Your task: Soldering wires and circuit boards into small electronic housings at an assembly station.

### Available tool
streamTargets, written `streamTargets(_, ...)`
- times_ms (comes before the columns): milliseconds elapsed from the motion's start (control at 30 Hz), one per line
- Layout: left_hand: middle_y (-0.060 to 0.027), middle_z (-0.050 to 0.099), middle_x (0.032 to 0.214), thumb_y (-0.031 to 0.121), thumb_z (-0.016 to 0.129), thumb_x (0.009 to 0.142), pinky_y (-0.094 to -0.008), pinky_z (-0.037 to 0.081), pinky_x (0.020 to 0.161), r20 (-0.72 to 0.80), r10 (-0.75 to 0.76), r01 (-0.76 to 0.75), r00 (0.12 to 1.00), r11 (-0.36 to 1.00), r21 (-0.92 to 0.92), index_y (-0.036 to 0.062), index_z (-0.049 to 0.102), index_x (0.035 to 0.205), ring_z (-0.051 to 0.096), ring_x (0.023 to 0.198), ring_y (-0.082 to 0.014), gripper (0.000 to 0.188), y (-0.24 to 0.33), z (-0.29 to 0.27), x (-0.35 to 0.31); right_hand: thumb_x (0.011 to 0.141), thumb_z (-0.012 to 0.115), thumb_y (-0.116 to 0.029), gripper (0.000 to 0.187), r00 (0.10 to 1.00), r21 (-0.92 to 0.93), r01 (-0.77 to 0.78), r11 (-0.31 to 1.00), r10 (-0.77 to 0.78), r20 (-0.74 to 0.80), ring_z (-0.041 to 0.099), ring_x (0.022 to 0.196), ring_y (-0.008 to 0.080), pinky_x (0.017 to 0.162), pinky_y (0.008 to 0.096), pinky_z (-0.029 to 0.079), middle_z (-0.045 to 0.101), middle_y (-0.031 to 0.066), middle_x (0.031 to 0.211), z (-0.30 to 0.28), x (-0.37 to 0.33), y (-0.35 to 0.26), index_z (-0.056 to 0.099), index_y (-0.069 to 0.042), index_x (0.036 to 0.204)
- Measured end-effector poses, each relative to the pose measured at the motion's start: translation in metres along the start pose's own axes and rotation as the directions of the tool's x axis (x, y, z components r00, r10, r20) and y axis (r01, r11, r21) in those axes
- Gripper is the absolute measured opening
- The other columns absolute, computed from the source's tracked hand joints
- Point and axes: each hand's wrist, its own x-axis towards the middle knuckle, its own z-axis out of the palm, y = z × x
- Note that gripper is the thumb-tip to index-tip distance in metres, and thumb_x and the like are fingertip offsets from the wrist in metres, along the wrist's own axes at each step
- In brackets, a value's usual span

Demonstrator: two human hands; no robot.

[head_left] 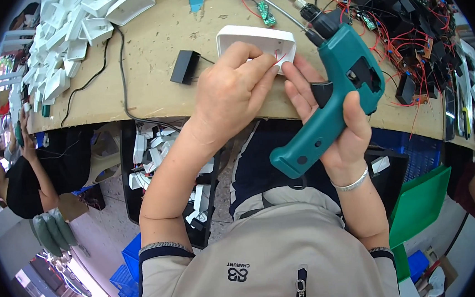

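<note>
Lrgst first: workbench (155, 65), w/ a pile of white plastic housings (75, 35) far L and a heap of black boxes w/ red leads (405, 12) far R. Teal pistol-grip tool (344, 53) is over the bench's near edge, in R hand (350, 142): handle lies btwn thumb & fingers, gripped; fingertips reach the near R end of a white housing (248, 34). Tool's nose pts up-L, away from wearer; handle's long axis slants down-L toward wearer. Housing: long axis approx L–R, R end a bit nearer, open side up toward wearer. L hand (230, 85) over it, thumb & fingertips pinched at thin red wires (279, 57) inside R end; can't tell if one's held. Single black box (185, 66) just L of L hand. Small green PCB (265, 13) beyond housing.
</note>
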Motion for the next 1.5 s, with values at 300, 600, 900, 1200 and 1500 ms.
streamTargets(300,-0.0070,0.052,0.088,0.007,0.066,0.070,-0.0334,0.044,0.061,-0.040,0.142,-0.133,0.989,0.975,0.178,0.0020,0.064,0.085,0.054,0.068,-0.0219,0.016,0.029,0.015,0.006,0.086,0.059,-0.033,0.075,0.997,-0.084,0.072,0.994,-0.075,-0.035,0.030,0.130,0.0378,0.110,0.0449,0.024,0.029,0.0250,0.140,-0.017,-0.012,-0.031,0.019,0.003,0.139)
streamTargets(600,-0.0039,0.051,0.082,0.004,0.063,0.065,-0.0304,0.042,0.055,-0.086,0.251,-0.245,0.964,0.967,0.066,0.0040,0.064,0.093,0.052,0.064,-0.0185,0.028,0.021,0.029,0.003,0.086,0.058,-0.030,0.071,0.996,-0.055,0.073,0.996,-0.075,-0.047,0.034,0.128,0.0357,0.108,0.0423,0.028,0.033,0.0239,0.138,-0.021,-0.011,-0.030,0.023,0.003,0.138)
streamTargets(900,-0.0015,0.053,0.080,0.004,0.065,0.061,-0.0285,0.040,0.050,-0.126,0.224,-0.216,0.966,0.973,0.076,0.0075,0.063,0.085,0.051,0.058,-0.0165,0.024,0.022,0.030,0.005,0.086,0.059,-0.030,0.071,0.995,-0.045,0.062,0.997,-0.065,-0.071,0.035,0.128,0.0361,0.108,0.0419,0.029,0.033,0.0242,0.138,-0.019,-0.010,-0.030,0.023,0.003,0.138)
streamTargets(1200,-0.0072,0.060,0.094,0.007,0.073,0.063,-0.0307,0.033,0.081,-0.254,0.152,-0.088,0.955,0.965,0.247,0.0082,0.067,0.078,0.055,0.083,-0.0199,0.016,0.023,0.027,0.018,0.085,0.060,-0.029,0.073,0.995,-0.059,0.069,0.996,-0.073,-0.072,0.035,0.128,0.0369,0.107,0.0422,0.030,0.033,0.0252,0.138,-0.023,-0.009,-0.030,0.023,0.004,0.138)
streamTargets(1500,-0.0046,0.060,0.091,0.008,0.067,0.064,-0.0394,0.034,0.081,-0.307,0.131,-0.073,0.943,0.978,0.195,0.0058,0.063,0.072,0.055,0.082,-0.0205,0.009,0.009,0.052,0.022,0.084,0.058,-0.043,0.076,0.997,-0.336,0.075,0.939,-0.065,0.040,0.026,0.132,0.0396,0.107,0.0424,0.030,0.021,0.0273,0.143,-0.027,-0.026,-0.044,0.026,-0.002,0.139)
